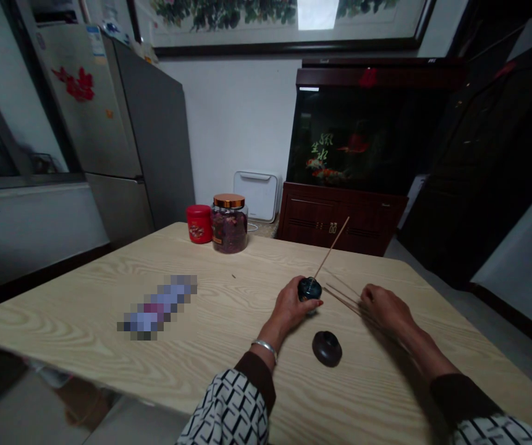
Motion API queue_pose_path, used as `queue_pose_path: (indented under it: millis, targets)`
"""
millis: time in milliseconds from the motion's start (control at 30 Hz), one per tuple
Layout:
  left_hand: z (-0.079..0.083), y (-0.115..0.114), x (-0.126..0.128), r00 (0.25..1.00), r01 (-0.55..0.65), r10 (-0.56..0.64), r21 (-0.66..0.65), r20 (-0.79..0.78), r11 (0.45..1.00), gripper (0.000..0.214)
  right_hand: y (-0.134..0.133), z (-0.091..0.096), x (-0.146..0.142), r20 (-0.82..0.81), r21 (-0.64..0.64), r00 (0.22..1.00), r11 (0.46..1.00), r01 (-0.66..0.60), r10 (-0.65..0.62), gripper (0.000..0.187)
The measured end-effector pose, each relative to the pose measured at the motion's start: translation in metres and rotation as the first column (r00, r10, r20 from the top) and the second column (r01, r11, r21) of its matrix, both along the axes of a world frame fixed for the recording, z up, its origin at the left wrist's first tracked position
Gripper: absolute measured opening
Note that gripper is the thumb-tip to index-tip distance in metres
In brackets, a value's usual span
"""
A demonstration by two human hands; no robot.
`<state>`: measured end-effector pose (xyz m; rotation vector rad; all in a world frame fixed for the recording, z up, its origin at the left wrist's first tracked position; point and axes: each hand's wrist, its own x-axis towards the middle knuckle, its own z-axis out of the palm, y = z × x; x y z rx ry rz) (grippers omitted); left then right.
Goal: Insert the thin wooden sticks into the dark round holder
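My left hand (292,305) is closed around a small dark blue-green holder (309,288) that stands on the wooden table (108,296). One thin stick (332,246) rises from the holder, leaning up and to the right. My right hand (383,307) rests on the table just to the right, with its fingers pinched on a few more thin sticks (342,295) that lie flat and point toward the holder. A dark round lid (327,348) lies on the table in front of and between both hands.
A glass jar with a copper lid (229,224) and a red tin (199,223) stand at the table's far edge. A blurred oblong object (158,307) lies at left-centre. Behind are a fridge (122,123), a white box (256,194) and a fish tank on a cabinet (349,154).
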<state>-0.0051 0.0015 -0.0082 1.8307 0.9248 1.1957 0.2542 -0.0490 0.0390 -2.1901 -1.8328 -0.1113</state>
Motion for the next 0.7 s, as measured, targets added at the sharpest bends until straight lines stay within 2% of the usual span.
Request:
queue_pose_path:
  millis: [67,133,167,233,300,367,467,700]
  targets:
    - [-0.002,0.001,-0.001,1.000,-0.013,0.013,0.010,-0.006,1.000,0.063,0.003,0.013,0.003,-0.141,0.189,0.990,0.982,0.009,0.019,0.018]
    - [-0.004,0.003,-0.001,1.000,-0.016,0.017,0.016,-0.007,1.000,0.065,0.009,0.029,0.000,-0.397,0.389,0.914,0.917,0.084,0.085,0.018]
    - [-0.004,0.003,-0.001,1.000,-0.017,0.017,0.016,-0.005,1.000,0.065,0.011,0.037,-0.004,-0.542,0.458,0.827,0.877,0.144,0.148,0.022]
    - [-0.005,0.004,-0.001,1.000,-0.020,0.020,0.010,-0.001,1.000,0.066,0.014,0.053,-0.019,-0.763,0.506,0.580,0.822,0.261,0.286,0.029]
    - [-0.005,0.003,-0.001,1.000,-0.028,0.028,0.008,0.001,1.000,0.067,0.015,0.065,-0.038,-0.846,0.505,0.370,0.801,0.321,0.385,0.030]
    - [-0.004,0.002,-0.002,0.999,-0.032,0.032,0.012,0.000,0.999,0.066,0.016,0.072,-0.058,-0.854,0.516,0.278,0.784,0.344,0.440,0.028]
    - [-0.001,0.001,-0.002,1.000,-0.028,0.028,0.025,-0.005,0.999,0.063,0.018,0.075,-0.079,-0.820,0.572,0.275,0.749,0.334,0.503,0.026]
    - [0.000,0.001,-0.002,0.998,-0.045,0.045,0.024,-0.031,0.999,0.066,0.022,0.069,-0.090,-0.701,0.673,0.458,0.720,0.172,0.546,0.022]
